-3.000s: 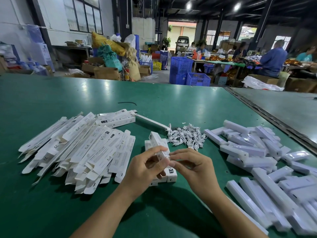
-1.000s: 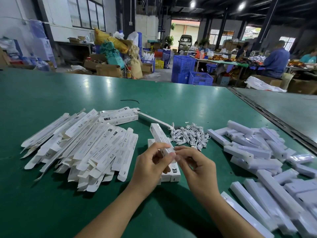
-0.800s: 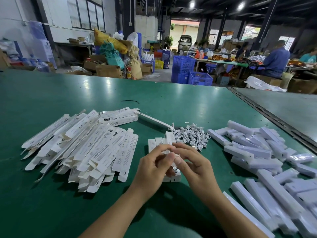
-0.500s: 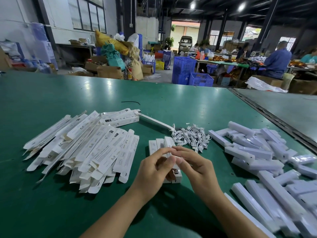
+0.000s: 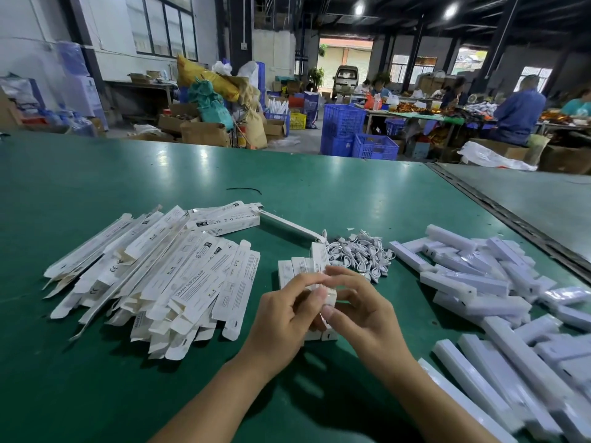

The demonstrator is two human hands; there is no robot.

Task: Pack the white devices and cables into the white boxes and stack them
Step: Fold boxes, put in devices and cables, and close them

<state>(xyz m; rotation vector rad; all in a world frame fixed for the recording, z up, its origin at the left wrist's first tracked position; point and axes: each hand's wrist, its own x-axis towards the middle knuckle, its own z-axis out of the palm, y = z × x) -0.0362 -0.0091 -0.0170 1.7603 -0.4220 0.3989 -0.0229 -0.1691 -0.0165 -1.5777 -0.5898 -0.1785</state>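
White box is dead centre, long and skinny, and you've got its near end pinched between both hands. Your left hand has its fingers curled round that end from the left. Your right hand comes in from the right, and both thumb tips sit up against the end of the box. So both hands are grasping it, neither one's loose.

The far end points away from you toward the pile of cables, which sits just past your fingers. Under your hands there's a short row of closed boxes lying side by side on the green table. Can't tell if the one you're holding touches them.

Off to your left is a big heap of flat boxes, printed sides up. On your right the white devices are piled loose, running right down to the near edge. One long white piece lies on its own between the flat heap and the cables, and there's a bit of black wire further back on the table.
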